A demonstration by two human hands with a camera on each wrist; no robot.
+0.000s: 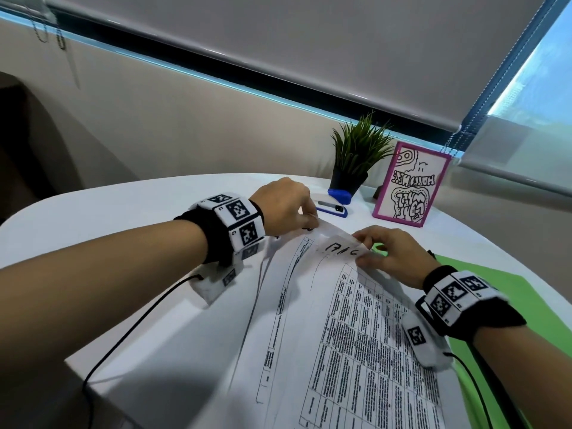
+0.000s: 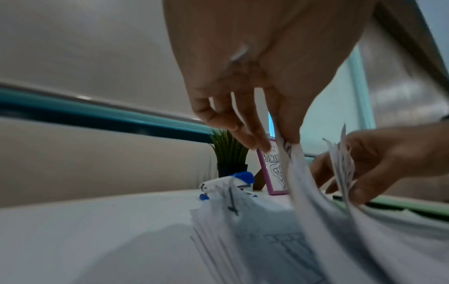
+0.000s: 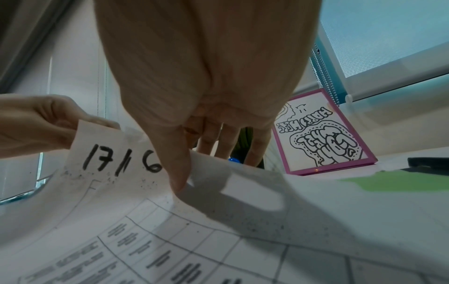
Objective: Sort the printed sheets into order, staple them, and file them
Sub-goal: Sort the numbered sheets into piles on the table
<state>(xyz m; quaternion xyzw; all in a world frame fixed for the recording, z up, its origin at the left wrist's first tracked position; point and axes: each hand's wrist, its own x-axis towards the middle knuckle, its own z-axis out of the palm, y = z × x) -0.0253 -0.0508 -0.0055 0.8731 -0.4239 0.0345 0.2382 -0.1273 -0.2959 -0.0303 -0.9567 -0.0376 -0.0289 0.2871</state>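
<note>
A stack of printed sheets [image 1: 356,335] with tables lies on the white table [image 1: 123,230], its far end lifted. The top sheet [image 3: 121,161] bears a handwritten "17/6". My left hand [image 1: 309,219] pinches that sheet's far left corner between thumb and fingers [image 2: 262,146]. My right hand [image 1: 363,252] pinches the far edge, thumb [image 3: 179,173] on top and fingers behind, with several sheet edges [image 2: 342,165] fanned in it. A blue and white stapler [image 1: 332,205] lies just beyond my left hand. A green folder [image 1: 495,289] lies under the stack's right side.
A potted plant [image 1: 356,159] and a pink-framed drawing [image 1: 408,184] stand at the table's far edge by the wall. A black object [image 3: 427,163] lies right of the frame. Wrist cables [image 1: 130,332] trail over the near table edge. Blinds cover the windows.
</note>
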